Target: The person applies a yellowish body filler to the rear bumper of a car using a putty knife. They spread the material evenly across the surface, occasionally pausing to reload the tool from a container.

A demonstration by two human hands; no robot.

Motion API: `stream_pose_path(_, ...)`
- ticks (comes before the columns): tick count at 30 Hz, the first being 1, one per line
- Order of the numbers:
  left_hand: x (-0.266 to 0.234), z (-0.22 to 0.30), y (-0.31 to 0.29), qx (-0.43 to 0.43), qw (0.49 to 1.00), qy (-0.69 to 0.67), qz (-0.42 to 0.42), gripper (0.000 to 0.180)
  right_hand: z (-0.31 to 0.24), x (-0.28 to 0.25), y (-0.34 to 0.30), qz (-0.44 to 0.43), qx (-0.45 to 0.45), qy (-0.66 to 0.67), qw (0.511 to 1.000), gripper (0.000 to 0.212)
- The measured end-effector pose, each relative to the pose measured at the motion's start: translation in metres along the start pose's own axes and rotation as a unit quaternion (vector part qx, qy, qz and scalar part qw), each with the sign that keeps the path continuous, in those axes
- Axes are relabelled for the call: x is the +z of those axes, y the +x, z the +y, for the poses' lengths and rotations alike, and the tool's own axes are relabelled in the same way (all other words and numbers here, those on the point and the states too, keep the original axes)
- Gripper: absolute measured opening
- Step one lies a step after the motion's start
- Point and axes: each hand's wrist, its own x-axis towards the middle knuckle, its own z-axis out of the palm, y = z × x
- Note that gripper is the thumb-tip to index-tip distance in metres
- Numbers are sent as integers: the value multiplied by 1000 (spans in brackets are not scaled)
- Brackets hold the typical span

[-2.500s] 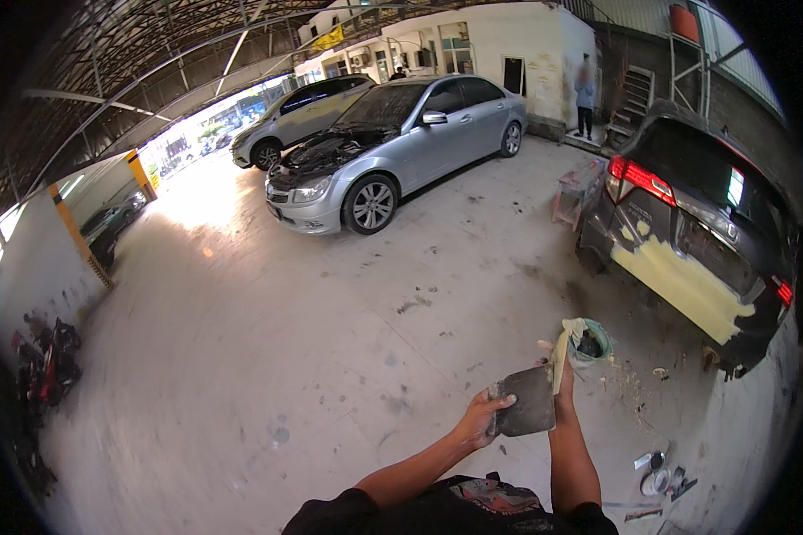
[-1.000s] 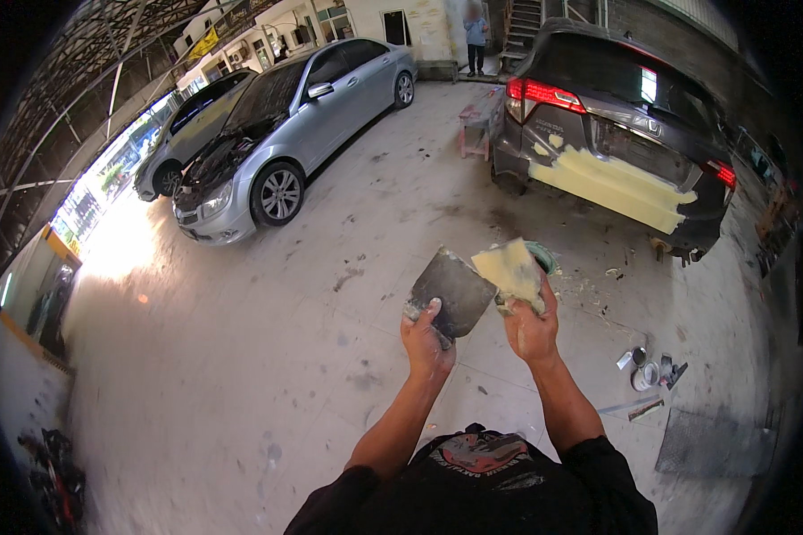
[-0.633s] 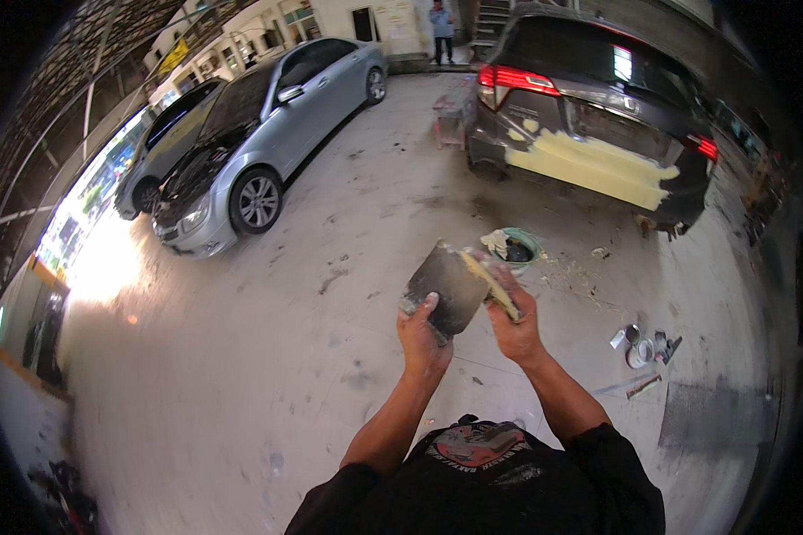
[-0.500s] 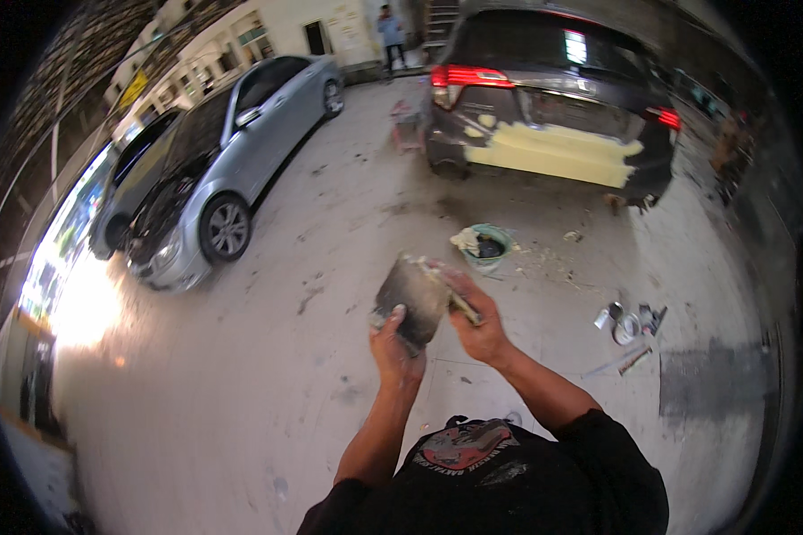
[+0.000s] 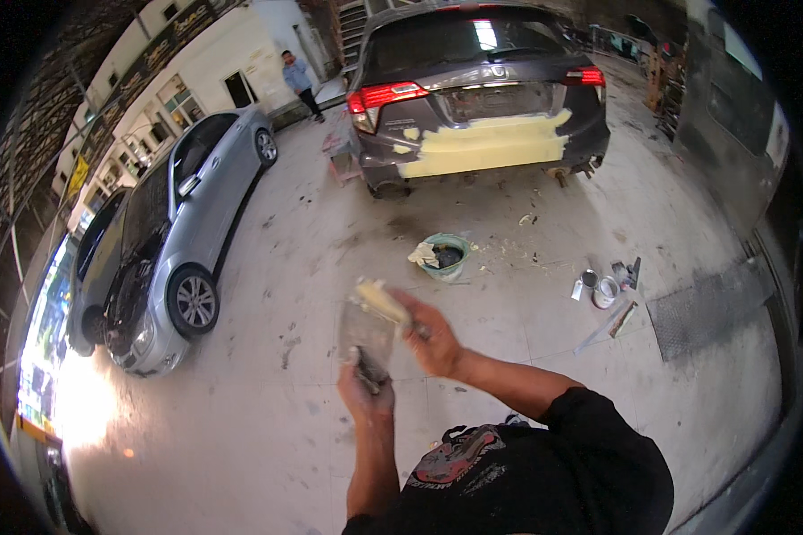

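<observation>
My left hand [image 5: 366, 394] is closed round the lower end of a grey, flat mixing board [image 5: 359, 332], held up in front of me. My right hand [image 5: 434, 341] grips a putty spreader [image 5: 382, 301] with pale yellow filler along it. The spreader lies across the board's upper right edge; motion blurs both, so whether they touch is unclear. Beyond my hands, a dark grey car [image 5: 473, 89] stands with its rear toward me. A broad patch of pale yellow filler [image 5: 486, 147] covers the lower part of its tailgate and bumper area.
A greenish bucket [image 5: 451, 254] with a pale rag on its rim sits on the floor ahead, scraps beside it. Cans [image 5: 606, 292] and tools lie right, near a dark mat [image 5: 709, 312]. A silver car [image 5: 174, 223] with its engine bay exposed stands left. A person [image 5: 299, 82] stands far back.
The view has swung to the right. My right hand has moved the spreader onto the upper part of the board, and the yellow filler on it now shows. Both hands keep their holds.
</observation>
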Motion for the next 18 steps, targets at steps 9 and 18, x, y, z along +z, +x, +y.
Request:
stream_pose_path(9,42,1,-11,42,998,11,-55,24,20,-14,-30,16,60,-41,997,45)
stream_pose_path(18,68,-23,4,41,997,28,-61,15,27,-47,-39,-7,137,-60,989,41)
